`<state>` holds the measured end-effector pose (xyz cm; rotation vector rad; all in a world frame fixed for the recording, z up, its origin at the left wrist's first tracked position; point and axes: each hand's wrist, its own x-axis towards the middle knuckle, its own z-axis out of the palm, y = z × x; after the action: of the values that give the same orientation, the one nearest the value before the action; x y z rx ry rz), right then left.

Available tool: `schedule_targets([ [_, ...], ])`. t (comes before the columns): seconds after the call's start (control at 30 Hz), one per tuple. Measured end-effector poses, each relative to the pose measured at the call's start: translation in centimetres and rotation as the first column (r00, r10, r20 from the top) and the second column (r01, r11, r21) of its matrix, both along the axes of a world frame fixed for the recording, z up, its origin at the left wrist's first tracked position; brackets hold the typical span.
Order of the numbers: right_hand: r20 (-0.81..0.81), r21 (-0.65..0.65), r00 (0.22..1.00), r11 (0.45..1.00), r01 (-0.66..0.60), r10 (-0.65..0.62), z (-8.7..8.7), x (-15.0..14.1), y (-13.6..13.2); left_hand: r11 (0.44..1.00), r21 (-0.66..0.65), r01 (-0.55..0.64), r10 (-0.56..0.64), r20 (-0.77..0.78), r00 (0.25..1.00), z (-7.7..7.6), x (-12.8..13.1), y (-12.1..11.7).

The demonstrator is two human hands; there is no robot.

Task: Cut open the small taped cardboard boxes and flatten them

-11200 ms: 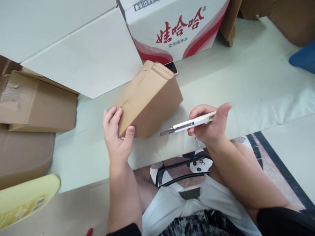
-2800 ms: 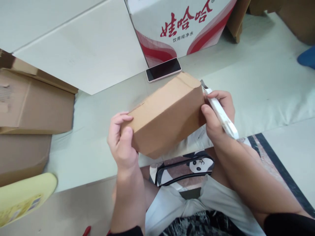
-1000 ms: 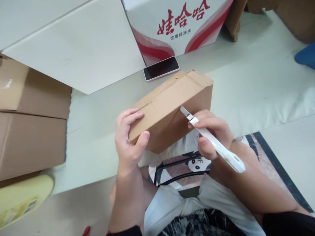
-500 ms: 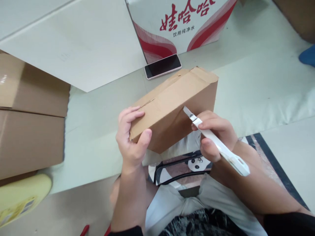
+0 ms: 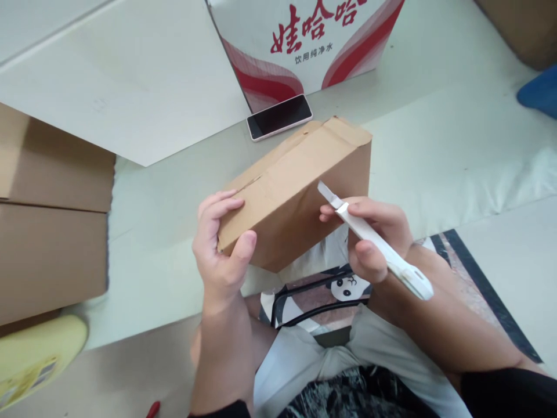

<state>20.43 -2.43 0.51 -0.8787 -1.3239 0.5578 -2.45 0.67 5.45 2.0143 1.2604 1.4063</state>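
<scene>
My left hand (image 5: 224, 244) grips the near left end of a brown cardboard box (image 5: 300, 168), thumb on the side and fingers over the top. The box is tilted, with a torn slit along its top face. In my right hand (image 5: 378, 238) is a white utility knife (image 5: 369, 235), its blade extended and pointing up and left. The blade tip shows in front of the box's near side; whether it touches the cardboard I cannot tell. Some right fingertips are at the box's side, behind the knife.
A phone (image 5: 279, 118) lies behind the box, before a red-and-white carton (image 5: 313, 75). To the left stand a large white box (image 5: 130, 87) and brown cartons (image 5: 52, 249). A yellow container (image 5: 43, 354) is at lower left. Something blue (image 5: 539, 93) sits at the right edge.
The whole view has shifted, so most things appear slightly farther left. The knife has turned a little, and fingertips of my right hand now show beside the blade. My left hand keeps its hold.
</scene>
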Motion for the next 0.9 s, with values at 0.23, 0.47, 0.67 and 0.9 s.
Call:
schedule_targets([
  [0.23, -0.087, 0.142, 0.993, 0.986, 0.089, -0.078, 0.7, -0.3, -0.1, 1.0, 0.006, -0.002, 0.002, -0.044, 0.999, -0.2, -0.1, -0.1],
  [0.47, -0.125, 0.175, 0.991, 0.982, 0.077, -0.055, 0.9, -0.8, 1.0, 1.0, 0.019, 0.013, -0.013, -0.04, 0.999, -0.6, -0.6, 0.1],
  [0.67, -0.134, 0.176, 0.985, 0.976, 0.13, -0.107, 1.6, -0.3, 1.4, 1.0, 0.026, 0.003, -0.001, -0.067, 0.998, -0.9, -0.6, 0.0],
  [0.9, -0.088, 0.153, 0.987, 0.977, 0.15, -0.137, 1.4, -0.2, 1.8, 1.0, 0.016, -0.02, 0.022, -0.098, 0.995, -0.9, -1.0, -0.1],
])
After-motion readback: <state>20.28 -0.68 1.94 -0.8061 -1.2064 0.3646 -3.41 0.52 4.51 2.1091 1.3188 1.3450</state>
